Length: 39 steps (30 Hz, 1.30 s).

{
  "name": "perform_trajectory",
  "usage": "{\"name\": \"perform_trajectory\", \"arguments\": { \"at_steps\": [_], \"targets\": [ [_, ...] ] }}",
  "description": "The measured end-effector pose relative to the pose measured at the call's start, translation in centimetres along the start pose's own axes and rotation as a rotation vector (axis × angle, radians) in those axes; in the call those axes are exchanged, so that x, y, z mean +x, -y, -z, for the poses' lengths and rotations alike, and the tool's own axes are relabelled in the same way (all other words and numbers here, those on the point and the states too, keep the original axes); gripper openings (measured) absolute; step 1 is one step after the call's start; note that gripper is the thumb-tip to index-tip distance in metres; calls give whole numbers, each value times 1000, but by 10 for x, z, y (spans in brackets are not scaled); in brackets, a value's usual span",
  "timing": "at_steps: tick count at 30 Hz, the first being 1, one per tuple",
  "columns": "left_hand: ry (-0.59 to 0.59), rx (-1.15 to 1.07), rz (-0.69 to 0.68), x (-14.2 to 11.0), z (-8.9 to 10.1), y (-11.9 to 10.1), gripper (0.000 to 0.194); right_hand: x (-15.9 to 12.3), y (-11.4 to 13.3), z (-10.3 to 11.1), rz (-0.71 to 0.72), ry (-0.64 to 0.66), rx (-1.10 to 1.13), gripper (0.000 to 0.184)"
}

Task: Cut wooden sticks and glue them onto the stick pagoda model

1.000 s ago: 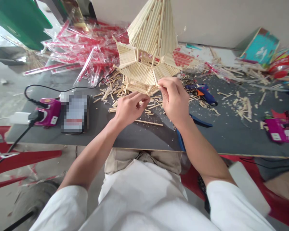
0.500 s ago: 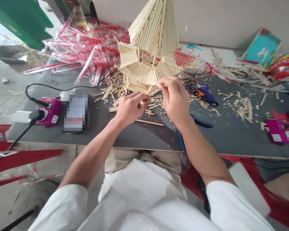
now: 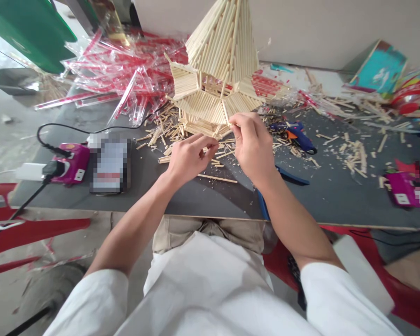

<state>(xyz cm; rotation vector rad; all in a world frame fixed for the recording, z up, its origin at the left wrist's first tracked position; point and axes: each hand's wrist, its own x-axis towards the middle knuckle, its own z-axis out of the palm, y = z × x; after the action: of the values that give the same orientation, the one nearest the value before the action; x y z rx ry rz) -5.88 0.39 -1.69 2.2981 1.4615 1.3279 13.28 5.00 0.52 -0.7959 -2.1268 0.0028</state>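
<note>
A pagoda-like model (image 3: 205, 105) built of thin pale wooden sticks stands upright on the dark table, with a tall pointed roof above flared lower roof panels. My right hand (image 3: 254, 151) pinches the front corner of a lower roof panel between thumb and forefinger. To its left, my left hand (image 3: 192, 156) is closed, its fingertips together at the front edge of the bottom tier. What those left fingertips hold, if anything, is too small to make out. Under and around the model lie loose stick offcuts (image 3: 157, 133), and one longer stick (image 3: 217, 178) lies before my left hand.
Red-and-clear plastic wrappers (image 3: 126, 70) are heaped at the back left. A phone (image 3: 110, 165) and a purple power socket (image 3: 72, 163) with cables lie left. Rightward are a blue glue gun (image 3: 299, 135), a blue-handled tool (image 3: 292, 176) and another purple socket (image 3: 402, 189).
The view has shifted very slightly. Both hands keep their places at the model, the right one moving only a few pixels.
</note>
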Motion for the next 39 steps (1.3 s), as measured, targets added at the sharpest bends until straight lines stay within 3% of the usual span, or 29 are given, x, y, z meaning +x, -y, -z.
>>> {"name": "perform_trajectory", "arguments": {
  "at_steps": [19,27,34,39],
  "targets": [
    [6,1,34,0,-2,1,14,0,2,-1,-86,-7,62,34],
    [3,13,48,-1,-1,0,14,0,1,1,-31,-28,39,28],
    [10,3,142,-2,0,-1,31,-2,-1,7,-10,0,35,29],
    [40,-20,137,-1,2,-3,42,-3,-2,6,-21,-8,61,29]
  ]
}}
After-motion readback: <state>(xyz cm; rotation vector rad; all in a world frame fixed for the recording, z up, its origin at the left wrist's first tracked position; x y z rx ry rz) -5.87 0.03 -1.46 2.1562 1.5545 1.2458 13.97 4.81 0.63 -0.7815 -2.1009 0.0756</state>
